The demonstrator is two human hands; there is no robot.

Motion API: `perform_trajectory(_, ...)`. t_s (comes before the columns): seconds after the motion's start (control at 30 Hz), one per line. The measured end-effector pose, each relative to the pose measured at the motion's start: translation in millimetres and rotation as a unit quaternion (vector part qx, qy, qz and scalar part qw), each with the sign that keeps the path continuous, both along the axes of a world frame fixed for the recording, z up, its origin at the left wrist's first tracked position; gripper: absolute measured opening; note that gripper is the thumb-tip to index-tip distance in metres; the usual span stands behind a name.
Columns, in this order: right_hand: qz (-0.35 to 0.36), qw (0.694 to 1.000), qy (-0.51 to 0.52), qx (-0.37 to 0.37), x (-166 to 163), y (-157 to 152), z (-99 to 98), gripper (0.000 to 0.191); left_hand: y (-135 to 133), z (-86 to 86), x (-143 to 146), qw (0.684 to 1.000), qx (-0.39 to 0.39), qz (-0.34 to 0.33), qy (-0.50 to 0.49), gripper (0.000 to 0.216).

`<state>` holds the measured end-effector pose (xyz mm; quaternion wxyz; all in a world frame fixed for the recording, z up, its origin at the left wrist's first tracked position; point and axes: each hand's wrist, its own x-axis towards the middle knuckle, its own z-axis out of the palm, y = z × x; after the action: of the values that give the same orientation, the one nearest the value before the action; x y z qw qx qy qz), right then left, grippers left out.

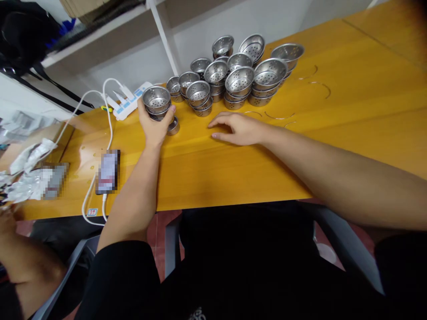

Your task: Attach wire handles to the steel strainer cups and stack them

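My left hand (pixel 154 128) is wrapped round a short stack of perforated steel strainer cups (pixel 156 100) standing on the yellow wooden table (pixel 233 173). One small steel ring piece (pixel 174 126) lies right beside that hand. My right hand (pixel 237 129) rests palm down on the table with fingers stretched out, holding nothing. Just beyond it stand several stacks of the same steel strainer cups (pixel 239 80).
Thin wire rings (pixel 279 116) lie on the table right of the stacks. A white power strip (pixel 128 103) with cables and a phone (pixel 107 172) sit at the left. Crumpled plastic wrappers (pixel 28 171) and another person's arm (pixel 30 266) are at far left.
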<state>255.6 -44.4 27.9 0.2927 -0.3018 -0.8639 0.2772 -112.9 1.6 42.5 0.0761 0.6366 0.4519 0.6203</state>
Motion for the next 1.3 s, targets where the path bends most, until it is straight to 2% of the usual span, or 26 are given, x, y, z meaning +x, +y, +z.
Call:
perform_trajectory(0.07,-0.001,1.0,-0.001,0.003,0,1,-0.8,0.047,-4,3.5,3,0.999,0.007,-0.028,0.014,0.121)
perform_trajectory(0.13,-0.002,1.0,-0.006,0.007,0,1,-1.7,0.046,-10,1.4,10,0.996,-0.033,-0.076,0.026,0.124)
perform_trajectory(0.27,-0.004,1.0,-0.008,0.01,1,3,-2.2,0.047,-22,-15.7,32,0.971,-0.151,-0.182,0.025,0.118)
perform_trajectory(0.37,-0.002,1.0,-0.009,0.013,0,2,-0.9,0.046,-28,-26.9,46,0.957,-0.187,-0.22,0.038,0.112)
perform_trajectory(0.5,0.001,1.0,-0.008,0.011,0,1,0.8,0.046,-21,-30.6,41,0.964,-0.181,-0.191,0.025,0.115)
perform_trajectory(0.77,0.0,1.0,-0.008,0.0,4,2,-2.0,0.047,9,-34.2,-1,0.977,-0.17,-0.125,-0.014,0.121)
perform_trajectory(0.97,-0.002,1.0,-0.011,0.0,4,2,-1.0,0.045,24,-40.7,-19,0.987,-0.144,-0.075,-0.009,0.101)
perform_trajectory(1.3,-0.003,1.0,-0.013,-0.006,2,2,0.1,0.043,31,-42.8,-21,0.995,-0.098,-0.005,0.005,0.069)
